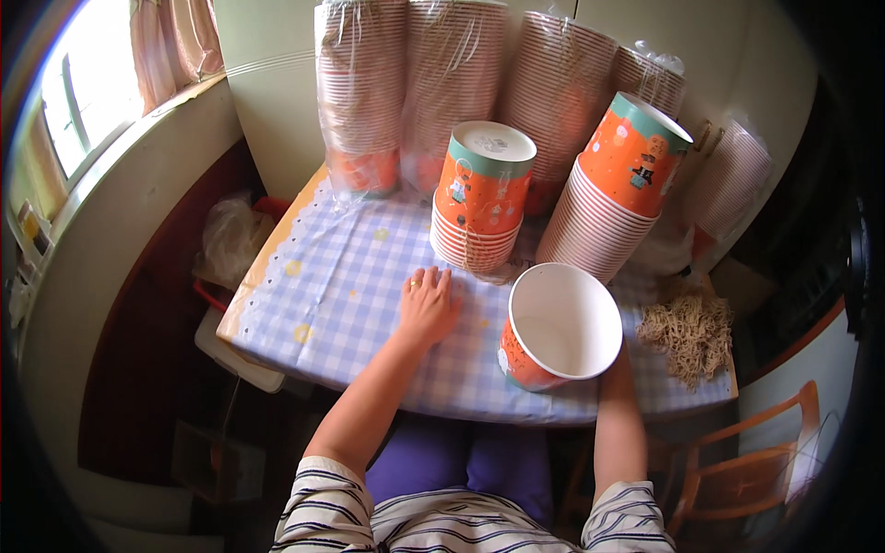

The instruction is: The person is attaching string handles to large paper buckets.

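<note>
My left hand rests palm down on the checked tablecloth, fingers a little apart, with nothing in it. A large white-lined paper bucket, orange and green outside, is tilted with its mouth toward me. My right forearm runs up behind this bucket; the bucket hides the hand and fingers that hold it. Just beyond my left hand stands a short stack of upside-down paper buckets, with tan strands at its lower front. A taller upside-down stack leans to its right.
Tall plastic-wrapped stacks of buckets line the back of the table. A heap of tan strands lies at the right edge of the tablecloth. A wooden chair stands at lower right, and a plastic bag sits left of the table.
</note>
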Demonstrator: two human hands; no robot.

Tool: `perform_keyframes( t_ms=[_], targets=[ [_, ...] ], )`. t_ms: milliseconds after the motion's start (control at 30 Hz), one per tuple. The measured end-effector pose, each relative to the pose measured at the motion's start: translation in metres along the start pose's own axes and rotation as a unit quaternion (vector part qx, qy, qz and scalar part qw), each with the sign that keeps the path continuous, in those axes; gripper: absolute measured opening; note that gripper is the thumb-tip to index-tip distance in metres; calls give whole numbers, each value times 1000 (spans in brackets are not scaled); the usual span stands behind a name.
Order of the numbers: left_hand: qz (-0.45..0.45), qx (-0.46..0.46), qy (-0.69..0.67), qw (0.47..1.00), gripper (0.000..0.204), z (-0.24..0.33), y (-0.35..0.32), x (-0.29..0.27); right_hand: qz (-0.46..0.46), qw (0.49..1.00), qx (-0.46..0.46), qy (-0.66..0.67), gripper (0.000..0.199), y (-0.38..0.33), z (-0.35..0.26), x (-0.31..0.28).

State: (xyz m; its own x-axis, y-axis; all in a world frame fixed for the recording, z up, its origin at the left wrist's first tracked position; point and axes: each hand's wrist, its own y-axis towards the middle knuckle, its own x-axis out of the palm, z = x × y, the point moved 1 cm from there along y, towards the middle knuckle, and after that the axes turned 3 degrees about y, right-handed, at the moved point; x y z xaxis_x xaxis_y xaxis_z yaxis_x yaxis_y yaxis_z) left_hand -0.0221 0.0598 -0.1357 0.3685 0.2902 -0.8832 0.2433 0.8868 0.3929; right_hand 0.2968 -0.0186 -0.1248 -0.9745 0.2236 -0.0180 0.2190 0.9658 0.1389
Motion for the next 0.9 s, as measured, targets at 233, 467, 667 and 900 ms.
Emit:
perform_keyframes(
  t_ms=[233,467,667,900],
  targets=[
    [-14,11,-4,1000,60,9,6,5,-30,999,21,-18,38,-8,3,-4],
    [-24,-6,13,1000,64,9,10,4,-54,998,24,-38,38,-4,3,-10],
    [-29,-5,29,999,65,11,10,3,-72,995,34,-57,38,-4,7,-9],
    [-37,20,50,998,71,14,13,3,-83,993,43,-74,38,-7,11,-11]
  ],
)
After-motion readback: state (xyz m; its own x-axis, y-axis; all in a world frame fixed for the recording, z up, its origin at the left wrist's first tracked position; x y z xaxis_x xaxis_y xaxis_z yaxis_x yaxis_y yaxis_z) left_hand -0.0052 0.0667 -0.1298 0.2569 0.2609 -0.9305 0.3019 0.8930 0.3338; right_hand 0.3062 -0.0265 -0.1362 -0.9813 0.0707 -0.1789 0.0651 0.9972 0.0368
